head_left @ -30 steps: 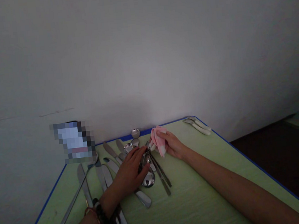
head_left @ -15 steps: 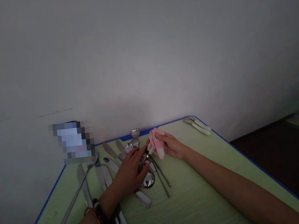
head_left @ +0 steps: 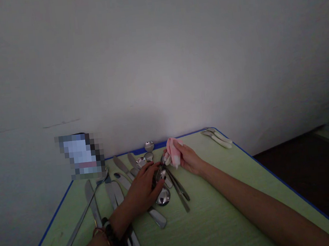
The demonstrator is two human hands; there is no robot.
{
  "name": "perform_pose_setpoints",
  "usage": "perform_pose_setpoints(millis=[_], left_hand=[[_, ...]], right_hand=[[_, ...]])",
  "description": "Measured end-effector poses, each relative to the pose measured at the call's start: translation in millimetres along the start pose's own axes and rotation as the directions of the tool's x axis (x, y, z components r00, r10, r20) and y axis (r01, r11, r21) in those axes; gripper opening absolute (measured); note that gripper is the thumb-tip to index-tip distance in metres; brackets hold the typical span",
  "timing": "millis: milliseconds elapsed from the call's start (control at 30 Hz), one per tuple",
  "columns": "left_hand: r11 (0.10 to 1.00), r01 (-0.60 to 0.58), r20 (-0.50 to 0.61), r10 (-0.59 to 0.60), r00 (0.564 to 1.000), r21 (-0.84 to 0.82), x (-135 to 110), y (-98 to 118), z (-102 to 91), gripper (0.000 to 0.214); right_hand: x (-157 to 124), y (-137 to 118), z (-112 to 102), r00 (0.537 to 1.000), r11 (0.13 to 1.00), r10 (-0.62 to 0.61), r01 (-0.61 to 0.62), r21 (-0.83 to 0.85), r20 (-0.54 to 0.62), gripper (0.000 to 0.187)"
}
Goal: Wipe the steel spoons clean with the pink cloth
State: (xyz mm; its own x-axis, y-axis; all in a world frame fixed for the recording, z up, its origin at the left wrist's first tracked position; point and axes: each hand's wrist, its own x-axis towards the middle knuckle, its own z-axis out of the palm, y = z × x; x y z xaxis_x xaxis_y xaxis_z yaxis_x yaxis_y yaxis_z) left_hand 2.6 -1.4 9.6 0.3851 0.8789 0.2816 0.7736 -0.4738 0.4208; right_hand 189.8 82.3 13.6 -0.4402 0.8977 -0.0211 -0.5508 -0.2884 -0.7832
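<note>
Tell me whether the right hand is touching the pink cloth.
Touching. The head view shows the right hand gripping the pink cloth, with no gap between them.

Indoors, perhaps a home (hard to tell): knives (head_left: 93,206), spoons (head_left: 163,197), a table (head_left: 199,232) against a wall (head_left: 157,53).

Dim grey light in here
Soft shadow (head_left: 146,121) on the wall (head_left: 157,53), glints on a spoon (head_left: 163,197), screen (head_left: 79,149) coarsely pixelated.
</note>
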Motion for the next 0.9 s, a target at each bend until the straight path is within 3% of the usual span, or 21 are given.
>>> perform_pose_setpoints(millis=[267,533,900], left_hand=[[0.999,-0.041,-0.006,0.042,0.999,0.01,0.3,-1.0,0.0,0.033],[0.999,-0.045,-0.001,0.045,0.999,0.021,0.7,-0.9,0.1,0.028],[0.998,-0.058,-0.013,0.058,0.998,0.032,0.0,-0.9,0.4,0.027]], right_hand=[[1.8,0.9,1.3,0.999,0.999,-0.015,0.016,0.029,-0.029,0.031],[1.2,7.5,4.1,0.977,0.994,-0.11,0.105,-0.037,-0.182,0.036],[-0.2,1.5,1.6,0.999,0.998,0.003,-0.006,-0.063,-0.045,0.032]])
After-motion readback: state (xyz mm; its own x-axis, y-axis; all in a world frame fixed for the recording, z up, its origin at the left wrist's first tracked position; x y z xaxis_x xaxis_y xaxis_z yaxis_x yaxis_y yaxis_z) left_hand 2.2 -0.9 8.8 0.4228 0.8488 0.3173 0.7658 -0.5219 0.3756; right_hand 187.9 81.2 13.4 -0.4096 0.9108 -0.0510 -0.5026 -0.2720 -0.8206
